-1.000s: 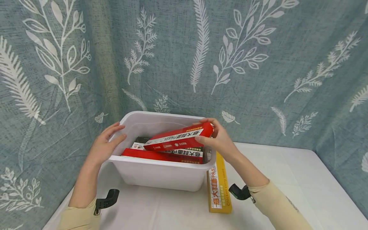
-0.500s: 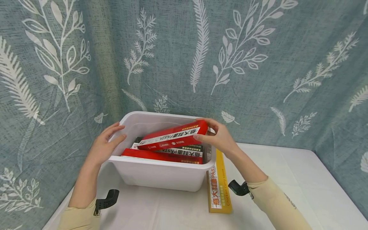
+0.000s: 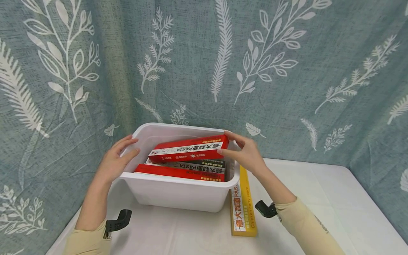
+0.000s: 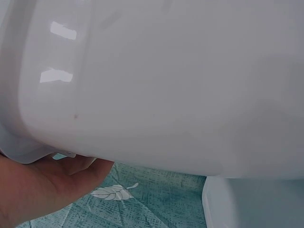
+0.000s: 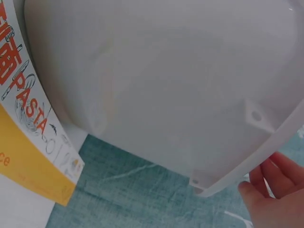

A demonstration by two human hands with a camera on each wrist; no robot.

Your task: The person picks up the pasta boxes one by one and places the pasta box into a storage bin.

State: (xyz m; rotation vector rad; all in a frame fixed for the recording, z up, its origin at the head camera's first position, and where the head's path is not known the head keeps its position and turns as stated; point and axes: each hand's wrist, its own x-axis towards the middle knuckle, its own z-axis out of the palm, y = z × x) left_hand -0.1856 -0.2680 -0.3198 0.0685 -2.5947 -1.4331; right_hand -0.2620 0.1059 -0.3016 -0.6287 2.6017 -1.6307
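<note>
In the head view, my left hand [image 3: 116,162] rests its fingers and thumb over the left rim of a white plastic bin [image 3: 178,194]. At the bin's right end, my right hand [image 3: 247,153] holds the end of a red pasta box [image 3: 188,148], thumb on its front face and fingers behind. This box lies slightly slanted, right end higher, on top of a black pepper pasta box [image 3: 216,163]. Another red pasta box [image 3: 178,173] lies along the bin's near wall. Both wrist views mostly show the bin's outer wall [image 4: 166,85], with each hand at the rim.
A yellow chicken curry pasta box [image 3: 243,212] lies on the white table [image 3: 306,198] just right of the bin, partly under its overhanging rim. Behind and to both sides hangs a green leaf-patterned curtain [image 3: 191,71].
The red pasta box in my right hand has shifted left and settled lower and flatter in the bin. My left hand has stayed at the rim.
</note>
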